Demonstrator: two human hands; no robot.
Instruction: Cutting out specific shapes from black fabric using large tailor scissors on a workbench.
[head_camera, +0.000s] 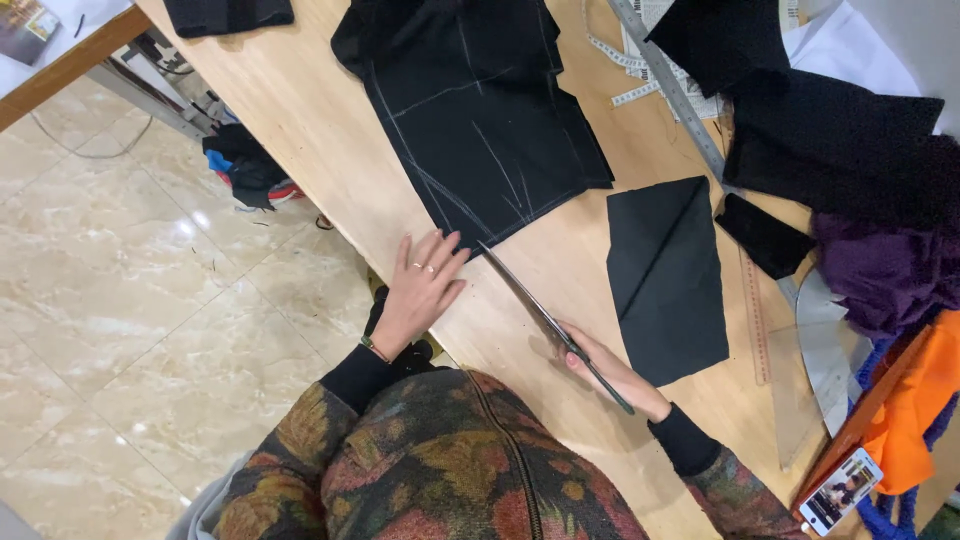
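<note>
My left hand (425, 280) lies flat on the wooden table (330, 130), fingers spread, its fingertips at the near corner of a black cloth (480, 120) marked with chalk lines. My right hand (610, 372) grips the handles of long dark scissors (540, 310). The scissor blades point at the cloth's near edge, and the tip almost touches it. A folded piece of black cloth (665, 275) lies just right of the scissors.
A metal ruler (670, 90), a tape measure (620, 55), a wooden ruler (755, 320) and a clear curved template (815, 370) lie on the right. Black (840, 140), purple (885, 270) and orange (920, 400) fabrics pile there. A phone (840, 490) sits near the edge. Marble floor (120, 300) is left.
</note>
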